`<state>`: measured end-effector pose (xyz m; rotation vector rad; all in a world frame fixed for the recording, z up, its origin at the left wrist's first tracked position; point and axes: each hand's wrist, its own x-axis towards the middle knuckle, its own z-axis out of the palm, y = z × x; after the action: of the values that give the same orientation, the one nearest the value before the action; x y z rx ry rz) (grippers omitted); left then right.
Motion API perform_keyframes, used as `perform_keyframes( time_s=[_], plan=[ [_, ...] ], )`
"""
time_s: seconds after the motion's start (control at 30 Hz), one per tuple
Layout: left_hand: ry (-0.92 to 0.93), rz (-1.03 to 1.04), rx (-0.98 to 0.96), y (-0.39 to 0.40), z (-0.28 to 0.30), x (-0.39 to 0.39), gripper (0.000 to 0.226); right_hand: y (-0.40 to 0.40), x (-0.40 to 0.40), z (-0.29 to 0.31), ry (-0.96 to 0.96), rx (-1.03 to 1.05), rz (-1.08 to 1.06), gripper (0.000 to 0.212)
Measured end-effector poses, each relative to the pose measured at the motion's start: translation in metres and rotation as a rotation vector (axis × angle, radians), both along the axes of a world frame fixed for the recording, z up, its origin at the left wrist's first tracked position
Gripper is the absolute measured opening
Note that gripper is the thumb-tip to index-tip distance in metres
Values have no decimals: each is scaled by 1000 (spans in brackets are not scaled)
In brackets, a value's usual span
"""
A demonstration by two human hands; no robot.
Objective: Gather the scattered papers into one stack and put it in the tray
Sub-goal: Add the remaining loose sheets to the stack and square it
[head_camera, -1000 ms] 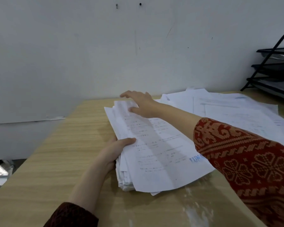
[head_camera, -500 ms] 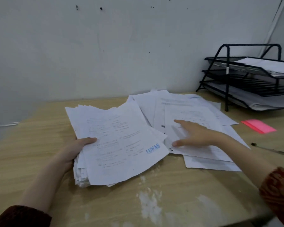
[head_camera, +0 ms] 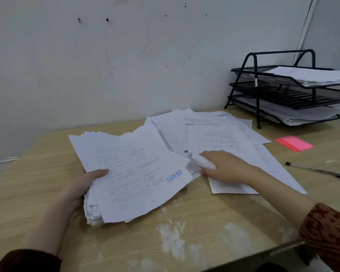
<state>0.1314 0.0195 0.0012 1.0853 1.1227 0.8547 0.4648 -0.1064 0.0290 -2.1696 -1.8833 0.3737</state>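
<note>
The gathering step is in hand, and by the look of it roughly half done. The left hand [head_camera: 81, 185] is clamped on the near-left edge of a thick stack [head_camera: 130, 173], thumb on top and fingers hidden beneath; the stack rests on the wooden table [head_camera: 204, 242], its top sheet bearing a blue stamp. Just right of the stack, and overlapping its far corner, lie the loose papers [head_camera: 220, 132], fanned out unevenly. The right hand [head_camera: 224, 167] lies on these loose sheets just beside the stack, fingers curled around the lifted corner of one sheet; whether it truly pinches that sheet or only presses on it, I cannot tell. Well to the right of the stack, against the wall, stands the black three-tier tray [head_camera: 287, 91], its top and bottom tiers already holding paper, the middle one seemingly bare. Between the loose papers and the tray lie a pink note pad [head_camera: 294, 143] and a pen [head_camera: 318, 170]. The next move probably calls for drawing the loose sheets leftward onto the stack, then squaring the edges.
</note>
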Motion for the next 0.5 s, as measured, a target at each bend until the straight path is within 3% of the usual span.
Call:
perform_keyframes(
  time_s=[0.07, 0.13, 0.2, 0.23, 0.33, 0.4, 0.47, 0.5],
  plan=[
    [4, 1, 4, 1, 0, -1, 41, 5, 5, 8, -189, 118, -109, 15],
    [22, 4, 13, 2, -1, -2, 42, 12, 11, 26, -235, 190, -157, 42],
    [35, 4, 14, 3, -1, -2, 42, 18, 9, 53, 15, 192, -110, 60],
    [38, 5, 14, 4, -2, -1, 41, 23, 5, 68, 186, 179, -83, 57],
    [49, 2, 7, 4, -2, 0, 41, 36, -19, 101, 706, 41, -20, 25],
    [54, 10, -3, 4, -2, 0, 38, 47, -38, 114, 953, -127, 76, 12],
    [83, 12, 8, 3, -1, 1, 30, 61, -55, 115, 1004, -253, 257, 16],
    [105, 26, 28, 2, -1, 1, 23, 69, -62, 112, 914, -243, 338, 16]
  ],
)
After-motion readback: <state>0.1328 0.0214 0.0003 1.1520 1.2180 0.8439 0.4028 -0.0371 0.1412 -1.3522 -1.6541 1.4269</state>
